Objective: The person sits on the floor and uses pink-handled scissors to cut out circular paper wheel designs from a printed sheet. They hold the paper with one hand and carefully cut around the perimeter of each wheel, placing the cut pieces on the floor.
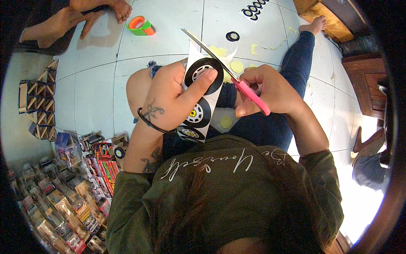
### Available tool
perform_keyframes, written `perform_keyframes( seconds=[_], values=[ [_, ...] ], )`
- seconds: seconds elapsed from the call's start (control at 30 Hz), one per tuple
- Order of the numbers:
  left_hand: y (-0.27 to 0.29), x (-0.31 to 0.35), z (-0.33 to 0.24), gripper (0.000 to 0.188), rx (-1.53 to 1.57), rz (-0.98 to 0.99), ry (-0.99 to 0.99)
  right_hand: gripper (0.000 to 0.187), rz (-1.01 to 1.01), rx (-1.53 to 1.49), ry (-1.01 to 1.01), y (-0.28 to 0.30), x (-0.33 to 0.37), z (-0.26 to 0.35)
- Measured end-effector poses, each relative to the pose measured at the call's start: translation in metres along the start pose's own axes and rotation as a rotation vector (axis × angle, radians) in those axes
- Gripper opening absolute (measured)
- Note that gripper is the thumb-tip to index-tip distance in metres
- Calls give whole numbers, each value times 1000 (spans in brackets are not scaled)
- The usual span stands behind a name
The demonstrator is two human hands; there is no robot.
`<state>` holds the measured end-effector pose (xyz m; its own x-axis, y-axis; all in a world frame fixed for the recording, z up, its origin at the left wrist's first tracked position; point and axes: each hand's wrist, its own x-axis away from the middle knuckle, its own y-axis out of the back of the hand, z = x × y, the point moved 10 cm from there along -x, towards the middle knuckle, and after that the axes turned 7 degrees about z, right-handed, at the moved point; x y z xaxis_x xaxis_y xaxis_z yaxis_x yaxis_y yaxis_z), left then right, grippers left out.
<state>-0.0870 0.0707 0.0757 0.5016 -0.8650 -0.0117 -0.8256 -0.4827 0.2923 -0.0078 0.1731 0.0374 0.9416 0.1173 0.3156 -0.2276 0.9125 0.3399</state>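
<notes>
My left hand (pixel 173 95) grips a white paper strip (pixel 215 94) printed with several black wheel pictures, its thumb lying on the top wheel (pixel 202 67). The strip hangs down in front of my shirt. In my right hand (pixel 266 89) is a pair of scissors with pink handles (pixel 253 97), the fingers in and around the loops. The scissors' metal blades (pixel 203 45) point up and to the left, along the right upper edge of the top wheel. The blades look nearly together; whether paper lies between them I cannot tell.
On the tiled floor lie cut-out black wheels (pixel 232 36), a wheel sheet (pixel 253 9), pale yellow scraps (pixel 237 66) and a green-and-orange tape dispenser (pixel 141 26). Another person's hand (pixel 89 22) and foot rest at the upper left. Packaged goods (pixel 67 199) crowd the lower left. A wooden cabinet (pixel 361 82) stands at right.
</notes>
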Motion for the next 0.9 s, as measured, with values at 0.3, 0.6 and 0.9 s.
perform_keyframes(
  seconds=[0.3,0.6,0.9],
  values=[
    [-6,-3,-6,25,36,57,-26,49,8,-44,30,1,0,-4],
    [-4,-14,6,28,-59,187,99,44,-22,18,58,14,0,-8],
    [-31,-50,28,33,-239,544,161,43,-273,-682,292,22,-21,-2]
  ],
)
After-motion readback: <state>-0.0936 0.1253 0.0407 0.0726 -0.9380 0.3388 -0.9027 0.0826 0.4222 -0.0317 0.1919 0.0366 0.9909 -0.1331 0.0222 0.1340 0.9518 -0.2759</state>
